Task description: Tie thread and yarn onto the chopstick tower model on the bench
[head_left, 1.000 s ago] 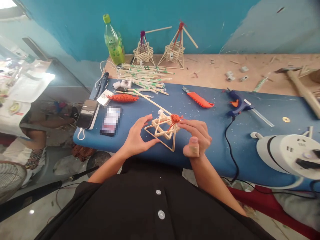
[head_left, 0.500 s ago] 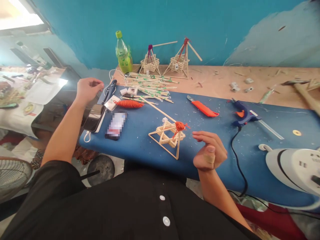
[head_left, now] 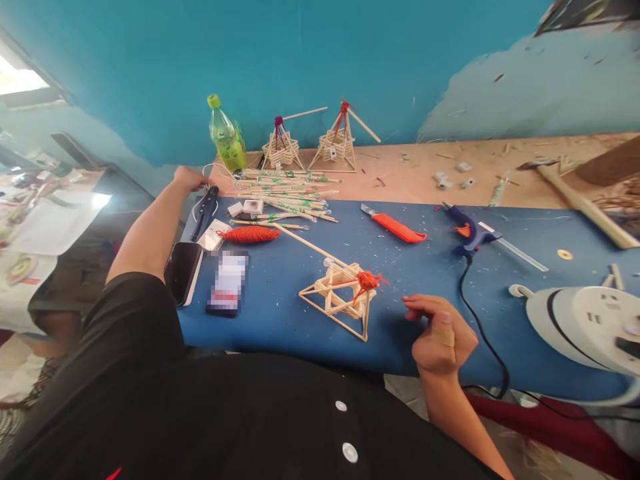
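Note:
My left hand (head_left: 191, 179) reaches to the table's far left corner, fingers drawn together beside a white cable (head_left: 214, 165) and just above a dark-handled tool (head_left: 206, 212). Whatever its fingertips hold is too small to make out. My right hand (head_left: 444, 337) hovers over the front of the table, loosely curled and holding nothing, a plaster-like strip on its thumb. To its left stands a small pyramid frame of wooden sticks (head_left: 340, 300), bound at the top with orange yarn (head_left: 368, 280). One long stick (head_left: 310, 244) juts from that knot toward the back left.
Behind lie wrapped chopsticks (head_left: 290, 193), an orange yarn bundle (head_left: 250, 234), a phone (head_left: 227, 283), a power bank (head_left: 184, 273) and a green bottle (head_left: 227, 137). Rightward are an orange-handled cutter (head_left: 397, 227), a glue gun (head_left: 467, 230), a hammer (head_left: 585, 200) and a white power strip (head_left: 585, 327).
My left hand has moved farther back, to the cable by the dark-handled tool. My right hand stays beside the stick frame, still curled. The camera view has shifted.

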A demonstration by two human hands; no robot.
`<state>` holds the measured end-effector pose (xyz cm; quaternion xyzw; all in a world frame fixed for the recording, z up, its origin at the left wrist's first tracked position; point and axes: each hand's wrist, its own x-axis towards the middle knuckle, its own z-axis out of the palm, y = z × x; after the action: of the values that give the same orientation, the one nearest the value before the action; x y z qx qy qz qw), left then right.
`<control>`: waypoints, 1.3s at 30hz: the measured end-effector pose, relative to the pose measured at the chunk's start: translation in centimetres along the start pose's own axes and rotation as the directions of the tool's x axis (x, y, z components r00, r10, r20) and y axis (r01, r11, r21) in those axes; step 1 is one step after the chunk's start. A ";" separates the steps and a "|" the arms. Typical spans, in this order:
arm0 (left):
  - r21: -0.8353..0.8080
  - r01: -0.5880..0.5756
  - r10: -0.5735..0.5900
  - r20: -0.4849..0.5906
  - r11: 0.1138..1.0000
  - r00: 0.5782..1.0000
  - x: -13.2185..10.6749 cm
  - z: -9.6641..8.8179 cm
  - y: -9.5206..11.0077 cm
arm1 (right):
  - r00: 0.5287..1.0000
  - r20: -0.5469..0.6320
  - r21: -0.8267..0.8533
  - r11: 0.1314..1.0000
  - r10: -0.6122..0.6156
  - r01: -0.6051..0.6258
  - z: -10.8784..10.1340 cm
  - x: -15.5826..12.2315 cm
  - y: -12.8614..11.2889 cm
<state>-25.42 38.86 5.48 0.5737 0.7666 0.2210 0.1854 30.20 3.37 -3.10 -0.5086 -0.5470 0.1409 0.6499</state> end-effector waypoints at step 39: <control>-0.526 -0.171 0.049 -0.238 0.833 0.970 -1.9 -6.4 9.2 | 0.990 0.079 0.047 0.991 0.119 -0.123 -0.6 -0.3 0.2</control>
<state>-20.97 38.44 15.91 0.5139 0.6535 0.4996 0.2434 30.67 2.93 -3.41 -0.5180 -0.5357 0.2133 0.6318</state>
